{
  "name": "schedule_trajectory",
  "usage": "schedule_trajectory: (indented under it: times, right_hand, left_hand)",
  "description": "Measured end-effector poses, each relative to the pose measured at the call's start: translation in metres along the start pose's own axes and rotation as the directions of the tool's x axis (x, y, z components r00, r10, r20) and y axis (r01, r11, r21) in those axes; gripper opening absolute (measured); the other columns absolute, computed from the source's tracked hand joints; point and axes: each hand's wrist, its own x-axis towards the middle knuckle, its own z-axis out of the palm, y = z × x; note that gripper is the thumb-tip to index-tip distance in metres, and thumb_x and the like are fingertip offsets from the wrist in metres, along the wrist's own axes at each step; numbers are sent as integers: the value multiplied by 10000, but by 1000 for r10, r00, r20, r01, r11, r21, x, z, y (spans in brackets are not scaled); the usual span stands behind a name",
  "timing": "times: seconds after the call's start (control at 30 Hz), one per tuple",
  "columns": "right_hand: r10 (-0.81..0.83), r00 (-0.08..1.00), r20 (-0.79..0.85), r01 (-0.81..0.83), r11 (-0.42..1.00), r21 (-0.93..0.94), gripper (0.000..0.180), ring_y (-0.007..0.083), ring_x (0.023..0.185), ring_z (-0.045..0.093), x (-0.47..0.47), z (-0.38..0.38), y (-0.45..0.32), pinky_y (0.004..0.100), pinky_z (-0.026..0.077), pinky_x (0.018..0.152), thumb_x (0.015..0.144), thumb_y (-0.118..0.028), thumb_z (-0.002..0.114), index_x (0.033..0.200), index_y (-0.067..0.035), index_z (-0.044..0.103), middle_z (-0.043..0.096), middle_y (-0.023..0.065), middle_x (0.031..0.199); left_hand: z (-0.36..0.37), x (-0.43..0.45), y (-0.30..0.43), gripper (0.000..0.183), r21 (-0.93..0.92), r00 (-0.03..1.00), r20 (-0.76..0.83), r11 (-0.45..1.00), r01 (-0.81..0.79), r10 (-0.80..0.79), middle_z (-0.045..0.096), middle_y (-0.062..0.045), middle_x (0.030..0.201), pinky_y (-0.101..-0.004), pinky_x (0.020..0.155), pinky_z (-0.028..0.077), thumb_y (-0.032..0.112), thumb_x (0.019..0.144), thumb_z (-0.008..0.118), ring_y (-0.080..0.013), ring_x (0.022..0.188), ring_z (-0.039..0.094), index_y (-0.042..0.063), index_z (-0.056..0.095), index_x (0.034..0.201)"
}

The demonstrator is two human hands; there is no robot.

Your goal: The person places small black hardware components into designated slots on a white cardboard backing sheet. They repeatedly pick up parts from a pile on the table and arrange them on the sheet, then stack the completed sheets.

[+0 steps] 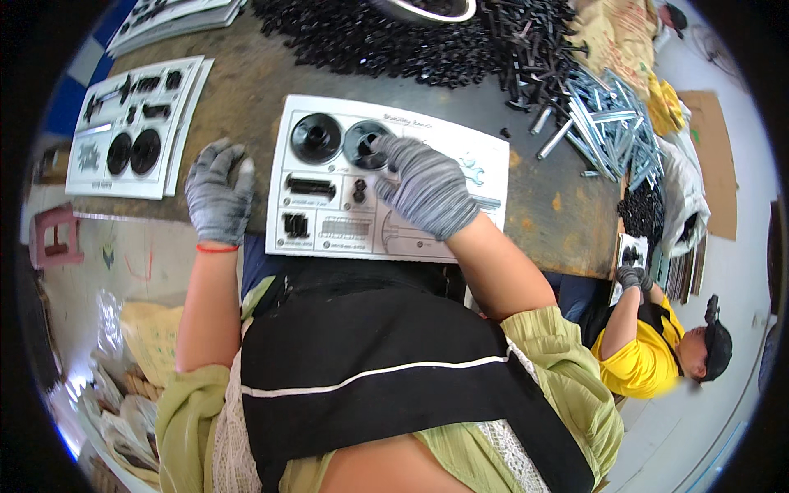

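My left hand (220,191), in a grey knit glove, rests at the table's front edge with its fingers apart and nothing in it. Beside it lies a white printed card (444,126) carrying black parts. My right hand (428,185), gloved alike, is over the card's middle. Its fingertips reach the hub of the right-hand black round disc (359,153), and the thumb stands apart below. A second black disc (315,138) lies to the left. Below are black bolts (311,186), small black nuts (359,191) and short black pieces (296,226). The palm hides part of the card.
More loaded cards (175,172) overlap at the table's left. A heap of small black parts (382,52) and a metal bowl (456,17) are at the back. Black bolts (524,55) and silvery metal tubes (610,129) lie right. A co-worker in yellow (635,363) works at the right.
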Motion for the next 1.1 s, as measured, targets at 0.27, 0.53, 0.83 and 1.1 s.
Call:
schedule_trajectory:
  times: [0.27, 0.53, 0.83, 1.1]
  right_hand:
    - [610, 759, -228, -644, 654, -397, 395, 369, 1108, 542, 53, -62, 211, 450, 460, 933, 823, -81, 528, 1166, -254, 620, 539, 143, 1241]
    - [511, 840, -183, -472, 854, 219, 226, 162, 765, 588, 16, -70, 237, 293, 478, 712, 866, -57, 588, 1082, -109, 629, 639, 55, 875]
    - [45, 931, -362, 172, 821, 545, 182, 255, 912, 600, -81, -67, 57, 333, 495, 837, 808, -39, 624, 977, -91, 666, 602, 110, 947]
    - [260, 920, -294, -17, 774, 633, 242, 223, 914, 607, -140, -47, 73, 332, 500, 833, 815, -76, 657, 1057, -93, 665, 600, 83, 950]
  left_hand:
    - [3, 11, 13, 196, -41, 999, -34, 999, 11, -12, 628, -134, 1066, -370, 901, 465, 125, 755, 694, -284, 994, 596, 49, 693, 936]
    - [0, 11, 25, 236, -375, 989, -99, 925, 65, -110, 622, -103, 1083, -335, 910, 464, 67, 803, 657, -230, 1040, 576, 43, 655, 1037]
    - [-37, 30, 197, 356, -774, 809, 562, 455, 440, 174, 634, -79, 1111, -285, 891, 441, 279, 934, 545, -167, 1001, 593, 22, 580, 1178]
    - [3, 0, 221, 288, -750, 739, 590, 560, 352, 325, 636, -63, 791, -289, 687, 479, 282, 921, 559, -147, 739, 600, 41, 615, 1067]
